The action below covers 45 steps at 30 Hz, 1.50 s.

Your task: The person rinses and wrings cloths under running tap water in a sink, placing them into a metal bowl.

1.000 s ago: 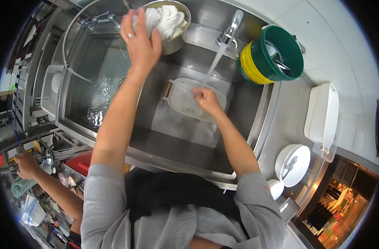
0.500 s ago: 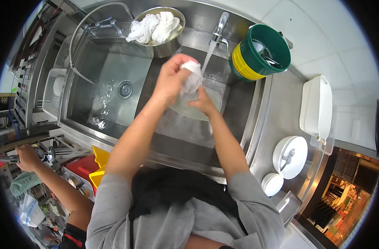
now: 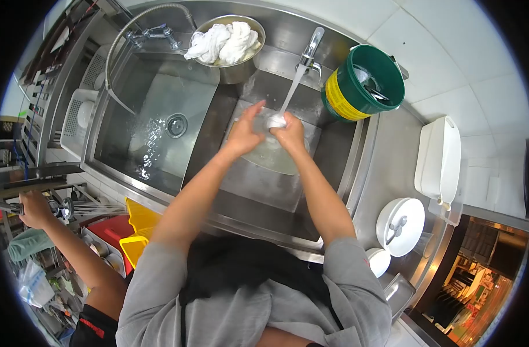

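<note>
Water runs from the faucet into the right-hand sink basin. Under the stream, my right hand grips a small white wet cloth, most of it covered by my fingers. My left hand is just left of the cloth, fingers apart and holding nothing. Beneath both hands lies a shallow pool of cloudy water. More white cloths are heaped in a metal pot at the sink's back edge.
A green bucket holding utensils stands right of the faucet. The left basin contains water, with a hose running into it. White bowls and a white container line the right counter. At left, a co-worker's hand holds a whisk.
Both hands have lowered toward the basin with the cloth. My left hand has let go of it, while my right hand now holds it under the running water.
</note>
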{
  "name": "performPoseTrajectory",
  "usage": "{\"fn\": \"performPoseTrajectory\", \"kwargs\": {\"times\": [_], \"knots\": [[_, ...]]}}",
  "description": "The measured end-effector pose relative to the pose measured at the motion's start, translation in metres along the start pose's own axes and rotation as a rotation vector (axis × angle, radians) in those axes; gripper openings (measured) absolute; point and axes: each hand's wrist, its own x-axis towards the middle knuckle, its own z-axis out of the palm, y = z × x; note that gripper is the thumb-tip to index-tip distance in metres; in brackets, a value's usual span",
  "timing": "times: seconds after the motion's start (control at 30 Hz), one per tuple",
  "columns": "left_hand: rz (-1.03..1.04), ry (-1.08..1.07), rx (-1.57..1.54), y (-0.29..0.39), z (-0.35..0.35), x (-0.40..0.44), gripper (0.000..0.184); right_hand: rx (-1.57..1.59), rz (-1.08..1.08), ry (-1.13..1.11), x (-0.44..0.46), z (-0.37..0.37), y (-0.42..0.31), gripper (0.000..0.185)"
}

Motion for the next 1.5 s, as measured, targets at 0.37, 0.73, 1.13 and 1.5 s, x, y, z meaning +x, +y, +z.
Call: {"fn": "performPoseTrajectory", "kwargs": {"times": [0.37, 0.73, 1.13, 1.5], "knots": [[-0.173, 0.201, -0.629, 0.004, 0.066, 0.012, 0.044, 1.044, 0.745, 0.26, -0.028, -0.006, 0.028, 0.053], [-0.938, -0.11, -1.276, 0.018, -0.004, -0.031, 0.038, 0.722, -0.044, 0.071, -0.037, 0.017, 0.011, 0.033], [-0.091, 0.31, -0.341, 0.035, 0.046, -0.051, 0.011, 1.467, 0.574, 0.081, -0.069, 0.032, -0.009, 0.043], [0.791, 0.01, 0.232, 0.072, 0.041, -0.088, 0.023, 0.603, 0.546, -0.808, -0.052, -0.008, -0.033, 0.032]]}}
